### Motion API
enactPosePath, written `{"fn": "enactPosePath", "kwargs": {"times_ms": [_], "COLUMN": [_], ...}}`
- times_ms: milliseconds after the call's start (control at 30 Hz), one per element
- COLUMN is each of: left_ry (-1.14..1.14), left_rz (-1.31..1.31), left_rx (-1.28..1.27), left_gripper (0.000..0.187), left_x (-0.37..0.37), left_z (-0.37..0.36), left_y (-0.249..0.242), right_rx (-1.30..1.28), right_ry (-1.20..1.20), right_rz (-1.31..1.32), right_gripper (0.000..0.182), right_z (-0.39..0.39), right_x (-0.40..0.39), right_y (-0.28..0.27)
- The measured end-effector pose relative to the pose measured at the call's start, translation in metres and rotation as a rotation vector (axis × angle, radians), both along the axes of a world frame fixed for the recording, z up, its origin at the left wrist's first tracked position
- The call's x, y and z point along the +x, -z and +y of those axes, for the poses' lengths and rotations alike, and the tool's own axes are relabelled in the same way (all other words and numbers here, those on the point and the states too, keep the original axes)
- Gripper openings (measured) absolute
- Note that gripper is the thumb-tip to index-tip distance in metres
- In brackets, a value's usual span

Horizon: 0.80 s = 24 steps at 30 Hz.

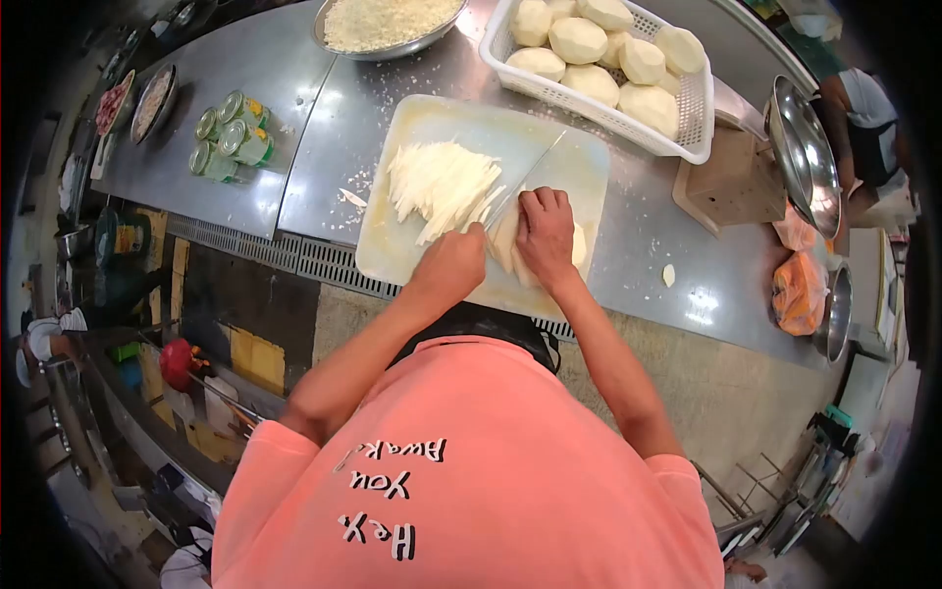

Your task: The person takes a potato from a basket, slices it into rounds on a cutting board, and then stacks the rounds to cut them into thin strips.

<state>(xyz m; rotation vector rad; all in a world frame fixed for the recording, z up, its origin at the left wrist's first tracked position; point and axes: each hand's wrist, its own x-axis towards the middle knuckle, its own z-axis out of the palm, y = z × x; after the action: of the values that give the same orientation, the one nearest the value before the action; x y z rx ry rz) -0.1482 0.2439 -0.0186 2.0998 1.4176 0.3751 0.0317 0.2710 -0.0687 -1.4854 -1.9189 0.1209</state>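
My left hand point(451, 267) is closed round the handle of a kitchen knife. The knife's blade point(538, 162) slants up and right across the white cutting board point(392, 257). Curled fingers of my right hand point(546, 234) press on pale vegetable slices point(503, 245), right beside the blade; the hand partly hides them. Left of the knife lies a heap of thin pale strips point(444, 185). Another cut pale piece point(579, 245) shows just right of my right hand.
A white plastic basket point(610, 116) of peeled round root vegetables stands at the back right. Behind the board is a metal bowl point(392, 47) of shredded food. Several green-labelled jars point(234, 137) stand on the left. An orange bag point(800, 293) lies far right, near another person point(863, 123).
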Motion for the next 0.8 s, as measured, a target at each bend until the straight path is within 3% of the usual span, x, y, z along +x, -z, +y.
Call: {"fn": "enactPosePath", "kwargs": {"times_ms": [67,167,267,367,467,600,667,800], "left_ry": [-0.031,-0.053,-0.062,-0.037,-0.062,-0.084,-0.056,-0.022], "left_rz": [0.078,0.137,0.158,0.077,0.163,0.152,0.103,0.05], "left_rx": [-0.114,-0.22,-0.086,-0.078,-0.206,-0.172,-0.066,-0.075], "left_gripper": [0.011,0.013,0.01,0.01,0.011,0.01,0.011,0.012], "left_x": [-0.009,-0.008,0.006,0.01,0.005,0.007,0.018,0.004], "left_z": [-0.012,-0.032,-0.016,0.001,-0.021,-0.02,-0.005,-0.012], "left_y": [-0.042,-0.063,0.008,-0.013,-0.071,-0.006,0.002,-0.042], "right_rx": [0.003,-0.003,-0.002,-0.004,0.028,-0.011,0.009,0.023], "right_ry": [0.003,0.017,0.007,0.007,0.011,0.018,0.01,0.014], "right_rz": [-0.012,-0.019,-0.011,-0.009,0.011,0.002,0.006,-0.004], "right_gripper": [0.02,0.02,0.02,0.02,0.02,0.02,0.02,0.019], "right_z": [0.0,-0.001,0.001,-0.004,0.003,-0.001,-0.001,-0.001], "right_x": [-0.001,-0.002,-0.002,0.001,-0.001,-0.001,-0.001,-0.002], "right_y": [-0.002,-0.002,0.001,0.002,0.001,0.004,0.002,-0.002]}}
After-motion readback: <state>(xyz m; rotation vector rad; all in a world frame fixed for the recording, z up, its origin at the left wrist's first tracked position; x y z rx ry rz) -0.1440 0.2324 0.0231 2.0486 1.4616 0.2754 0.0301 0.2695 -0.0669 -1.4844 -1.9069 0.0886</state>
